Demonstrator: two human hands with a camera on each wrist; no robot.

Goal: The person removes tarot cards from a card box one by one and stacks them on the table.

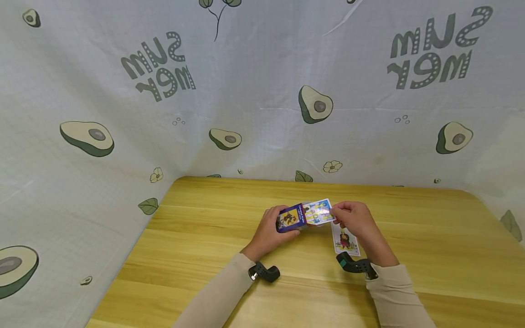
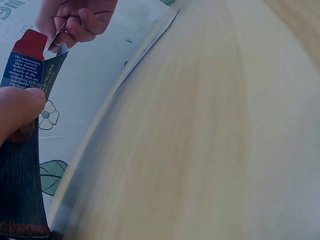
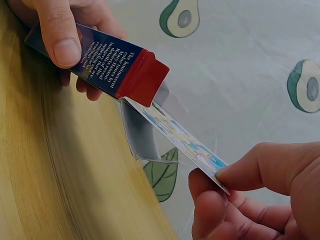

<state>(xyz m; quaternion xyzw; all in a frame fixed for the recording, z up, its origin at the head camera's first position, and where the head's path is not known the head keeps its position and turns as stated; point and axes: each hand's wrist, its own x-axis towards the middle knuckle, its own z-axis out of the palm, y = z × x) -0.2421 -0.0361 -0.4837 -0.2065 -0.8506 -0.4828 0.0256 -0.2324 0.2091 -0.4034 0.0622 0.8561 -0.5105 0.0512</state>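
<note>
My left hand [image 1: 266, 233] grips a dark blue tarot card box [image 1: 292, 217], thumb along its near side. The box's open end points right; its red end flap [image 3: 149, 79] stands raised and another flap [image 3: 140, 132] hangs below in the right wrist view. Between thumb and fingertips, my right hand [image 1: 357, 222] pinches a picture card [image 1: 320, 212] by its outer end. The card's other end meets the mouth of the box. Under the right hand, a second card [image 1: 345, 242] lies face up on the table, partly covered by that hand.
The wooden table [image 1: 197, 228] has its far edge against a pale avocado-print sheet [image 1: 262, 82], which also hangs along the left. Both wrists wear black strapped camera mounts [image 1: 268, 273].
</note>
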